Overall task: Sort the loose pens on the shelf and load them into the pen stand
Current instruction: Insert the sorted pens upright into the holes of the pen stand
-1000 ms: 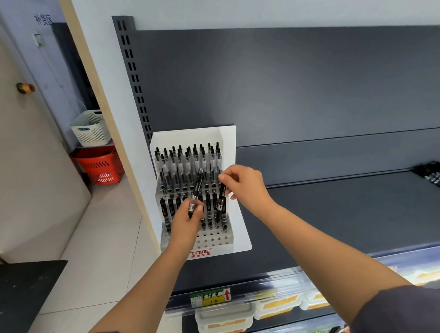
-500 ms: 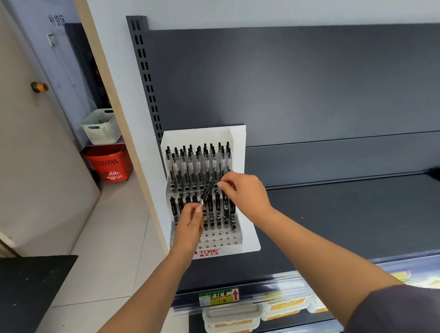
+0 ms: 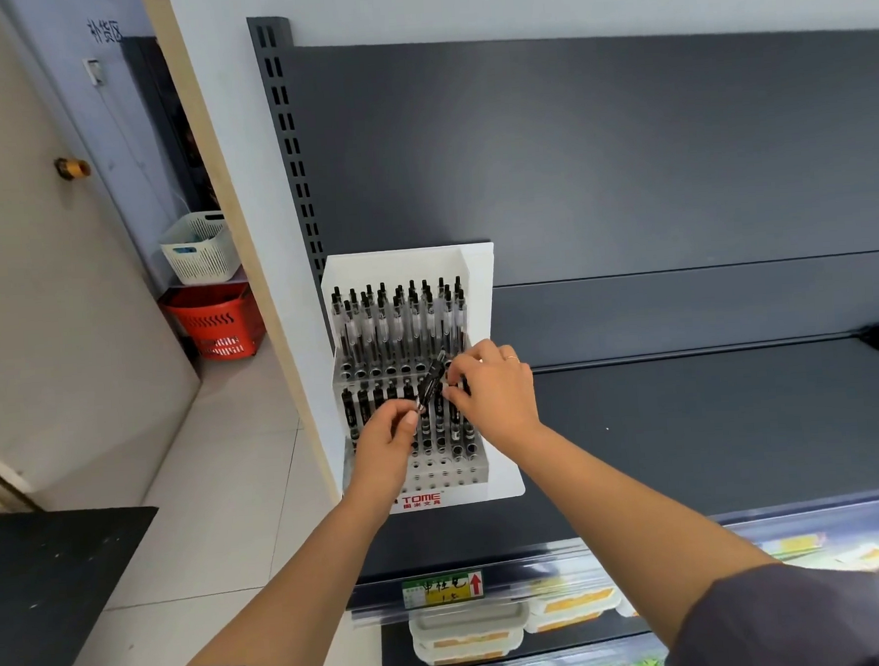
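Closer together than a second ago, left hand [image 3: 390, 438] and right hand [image 3: 492, 391] pinch opposite ends of one black pen [image 3: 431, 380] before the white pen stand [image 3: 479, 289], on the dark shelf [image 3: 690, 420] beside tiled floor [image 3: 221, 500]. It slants, top up-right.

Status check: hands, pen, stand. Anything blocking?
Left hand pinches pen at low end; right hand pinches upper end. Pen tilted across pen stand, not yet slotted. Front holes free, nothing blocking.
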Demonstrator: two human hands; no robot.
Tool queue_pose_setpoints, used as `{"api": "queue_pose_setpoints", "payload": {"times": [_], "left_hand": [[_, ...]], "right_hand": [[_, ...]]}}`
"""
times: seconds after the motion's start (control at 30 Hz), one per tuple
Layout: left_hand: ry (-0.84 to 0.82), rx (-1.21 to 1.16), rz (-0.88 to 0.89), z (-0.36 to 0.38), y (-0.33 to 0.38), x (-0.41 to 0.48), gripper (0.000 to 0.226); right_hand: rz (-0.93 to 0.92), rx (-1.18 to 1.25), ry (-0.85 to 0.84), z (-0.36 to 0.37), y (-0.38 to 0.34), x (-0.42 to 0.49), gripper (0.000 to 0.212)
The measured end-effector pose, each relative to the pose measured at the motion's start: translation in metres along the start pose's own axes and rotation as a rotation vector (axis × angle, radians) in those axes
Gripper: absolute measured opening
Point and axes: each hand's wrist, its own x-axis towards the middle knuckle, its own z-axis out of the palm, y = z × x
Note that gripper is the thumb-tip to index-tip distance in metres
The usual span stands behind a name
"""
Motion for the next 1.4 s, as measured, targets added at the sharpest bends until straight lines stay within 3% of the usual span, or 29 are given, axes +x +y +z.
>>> {"api": "queue_pose_setpoints", "payload": {"times": [0.1,0.23,0.37,0.57,0.8,1.07,1.17,1.23,1.4], "left_hand": [[0.004,-0.062,-0.009,0.001,0.001,-0.001,0.026],[0.002,-0.069,-0.024,0.004,0.001,0.001,0.021],[-0.014,-0.005,-0.012,0.008,0.002,0.004,0.016],[-0.021,-0.027,0.009,0.011,0.009,0.007,0.015],[0.027,0.013,0.056,0.006,0.015,0.009,0.018],[0.023,0.052,0.070,-0.003,0.008,0.008,0.019],[0.010,0.058,0.069,-0.005,0.004,0.006,0.019],[-0.006,0.064,0.071,-0.007,0.001,0.006,0.019],[-0.056,0.053,0.072,-0.008,-0.006,0.007,0.020]], "right_hand": [[0.019,0.038,-0.021,0.001,0.001,0.000,0.016],[0.000,0.079,-0.021,-0.005,0.001,0.004,0.020],[0.037,0.426,-0.033,-0.021,-0.009,0.009,0.027],[0.248,0.933,-0.117,-0.032,-0.016,0.010,0.006],[0.115,0.583,-0.043,-0.040,-0.017,0.009,0.015],[0.024,0.345,-0.102,-0.023,-0.019,0.000,0.022],[-0.044,0.098,-0.050,-0.015,-0.019,0.002,0.025],[-0.038,-0.006,-0.002,-0.011,-0.020,0.004,0.023],[0.053,-0.011,0.020,0.002,-0.018,0.001,0.015]]}}
